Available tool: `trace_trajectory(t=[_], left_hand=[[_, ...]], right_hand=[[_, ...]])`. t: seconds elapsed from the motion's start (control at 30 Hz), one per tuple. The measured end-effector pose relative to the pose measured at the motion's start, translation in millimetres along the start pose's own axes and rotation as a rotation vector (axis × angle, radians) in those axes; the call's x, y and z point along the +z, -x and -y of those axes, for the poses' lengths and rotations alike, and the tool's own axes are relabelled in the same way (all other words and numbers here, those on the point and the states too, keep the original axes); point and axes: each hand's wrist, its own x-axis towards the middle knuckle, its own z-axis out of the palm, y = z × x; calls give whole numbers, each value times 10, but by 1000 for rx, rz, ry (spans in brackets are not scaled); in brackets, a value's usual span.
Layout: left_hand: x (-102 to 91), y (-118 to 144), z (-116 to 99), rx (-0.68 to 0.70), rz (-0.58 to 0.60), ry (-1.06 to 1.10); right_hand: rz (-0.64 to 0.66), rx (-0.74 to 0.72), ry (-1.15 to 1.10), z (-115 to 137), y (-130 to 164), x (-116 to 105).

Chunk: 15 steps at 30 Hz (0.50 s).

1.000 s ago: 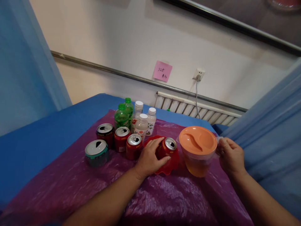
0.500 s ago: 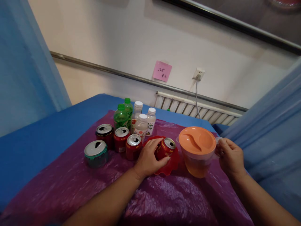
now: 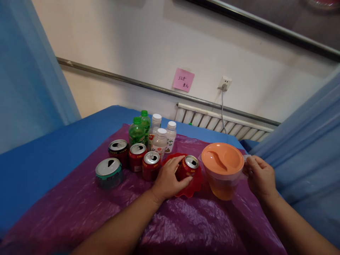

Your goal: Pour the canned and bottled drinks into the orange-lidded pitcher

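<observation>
My left hand (image 3: 169, 179) is wrapped around the near-left side of a red drink can (image 3: 188, 169), which leans slightly with its opened top showing. Beneath the can lies a red scalloped dish (image 3: 190, 191), partly covered by my hand. My right hand (image 3: 261, 177) grips the handle of a clear plastic pitcher (image 3: 224, 186). An orange lid (image 3: 222, 158) covers the pitcher, and amber liquid shows in its lower part. The pitcher is just right of the red dish; whether its base touches the table covering I cannot tell.
Left of my left hand stand several opened cans (image 3: 137, 157) and a teal-banded clear container (image 3: 108, 173). Behind them are two green bottles (image 3: 137, 132) and three white-capped bottles (image 3: 160, 143). Purple plastic sheeting (image 3: 106, 216) covers the blue surface (image 3: 39, 159). Blue curtains (image 3: 23, 71) hang at both sides.
Almost nothing differs. Both hands keep their hold on the can and the pitcher, and the view has shifted very slightly.
</observation>
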Motion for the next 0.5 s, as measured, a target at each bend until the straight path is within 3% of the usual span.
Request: trace_trajectory(t=[0.5], left_hand=[[18,-14,39,0,-26,-5]], right_hand=[[27,-37,86,-7,25,-25]])
